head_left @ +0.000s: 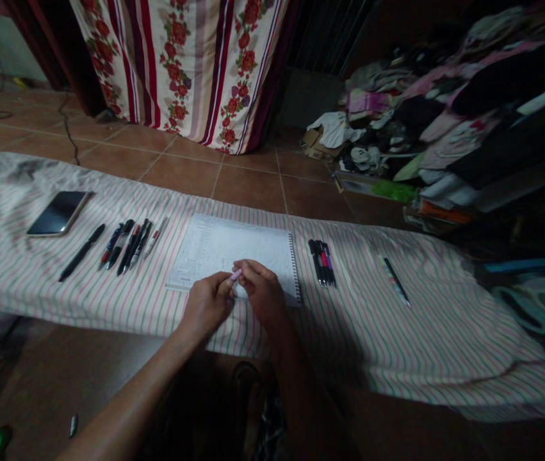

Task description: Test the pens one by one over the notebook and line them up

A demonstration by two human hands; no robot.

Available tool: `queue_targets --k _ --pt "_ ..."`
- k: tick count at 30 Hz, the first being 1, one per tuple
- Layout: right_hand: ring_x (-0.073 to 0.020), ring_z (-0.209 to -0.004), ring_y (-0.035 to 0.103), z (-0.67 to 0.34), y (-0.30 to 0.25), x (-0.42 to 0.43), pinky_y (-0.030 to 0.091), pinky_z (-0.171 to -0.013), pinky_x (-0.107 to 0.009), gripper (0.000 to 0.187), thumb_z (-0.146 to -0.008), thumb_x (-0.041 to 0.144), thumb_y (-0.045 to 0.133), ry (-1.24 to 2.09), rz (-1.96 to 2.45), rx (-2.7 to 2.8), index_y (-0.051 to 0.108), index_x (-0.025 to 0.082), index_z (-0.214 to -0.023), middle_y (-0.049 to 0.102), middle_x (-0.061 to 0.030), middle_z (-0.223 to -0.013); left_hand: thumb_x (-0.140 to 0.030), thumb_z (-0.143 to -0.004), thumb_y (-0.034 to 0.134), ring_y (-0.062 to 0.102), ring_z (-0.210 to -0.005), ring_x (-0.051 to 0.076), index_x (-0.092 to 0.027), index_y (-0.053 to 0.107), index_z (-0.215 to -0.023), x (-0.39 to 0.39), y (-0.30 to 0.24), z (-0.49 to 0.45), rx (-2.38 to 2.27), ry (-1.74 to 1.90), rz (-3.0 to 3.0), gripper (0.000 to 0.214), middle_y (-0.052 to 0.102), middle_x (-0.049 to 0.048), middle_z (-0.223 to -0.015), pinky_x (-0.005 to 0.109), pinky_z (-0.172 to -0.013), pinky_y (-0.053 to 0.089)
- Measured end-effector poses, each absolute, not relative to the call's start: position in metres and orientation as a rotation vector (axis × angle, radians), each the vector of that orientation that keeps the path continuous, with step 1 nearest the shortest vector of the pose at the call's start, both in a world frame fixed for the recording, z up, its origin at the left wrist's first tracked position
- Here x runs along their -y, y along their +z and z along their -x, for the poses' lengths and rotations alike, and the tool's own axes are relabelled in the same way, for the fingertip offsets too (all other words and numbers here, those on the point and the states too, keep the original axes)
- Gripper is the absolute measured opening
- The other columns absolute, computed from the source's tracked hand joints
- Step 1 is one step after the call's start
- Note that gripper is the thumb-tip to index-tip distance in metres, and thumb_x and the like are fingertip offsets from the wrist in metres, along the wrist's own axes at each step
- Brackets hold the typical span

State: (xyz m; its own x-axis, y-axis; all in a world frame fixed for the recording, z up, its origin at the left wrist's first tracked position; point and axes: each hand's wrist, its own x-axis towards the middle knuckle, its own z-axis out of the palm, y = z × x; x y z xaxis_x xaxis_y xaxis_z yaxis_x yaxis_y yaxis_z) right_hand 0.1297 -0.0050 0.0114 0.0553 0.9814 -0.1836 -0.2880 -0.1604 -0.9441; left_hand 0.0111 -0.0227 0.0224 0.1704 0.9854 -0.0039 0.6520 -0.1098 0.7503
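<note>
Holding: left hand (209,302) and right hand (263,292) both pinch one small pale pink pen piece (236,274), fingertips closed on it.
Place: above the near edge of the white spiral notebook (234,246), on the striped cloth counter (36,269).
Left: row of dark pens (128,244), black phone (58,212).
Right: small pen bundle (321,261).

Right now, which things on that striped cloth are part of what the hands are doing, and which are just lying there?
In use:
left hand
right hand
pink pen, held between both
notebook under them

Lying about:
phone
left row of pens
right pen cluster
lone pen
</note>
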Motion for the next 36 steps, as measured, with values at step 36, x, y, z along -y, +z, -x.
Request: queue_targets --k 36 --pt "-0.0094 -0.055 0.049 -0.125 0.006 0.001 0.040 -0.056 -0.024 0.022 -0.065 0.036 0.062 1.349 1.180 0.861 0.067 0.017 -0.074 0.058 0.0010 -0.060 -0.033 -0.084 0.041 0.058 -0.062 0.016 -0.016 0.068 -0.086 0.015 0.015 0.002 -1.510 0.774 -1.585 0.033 0.065 0.0024 -0.064 0.025 -0.059 0.041"
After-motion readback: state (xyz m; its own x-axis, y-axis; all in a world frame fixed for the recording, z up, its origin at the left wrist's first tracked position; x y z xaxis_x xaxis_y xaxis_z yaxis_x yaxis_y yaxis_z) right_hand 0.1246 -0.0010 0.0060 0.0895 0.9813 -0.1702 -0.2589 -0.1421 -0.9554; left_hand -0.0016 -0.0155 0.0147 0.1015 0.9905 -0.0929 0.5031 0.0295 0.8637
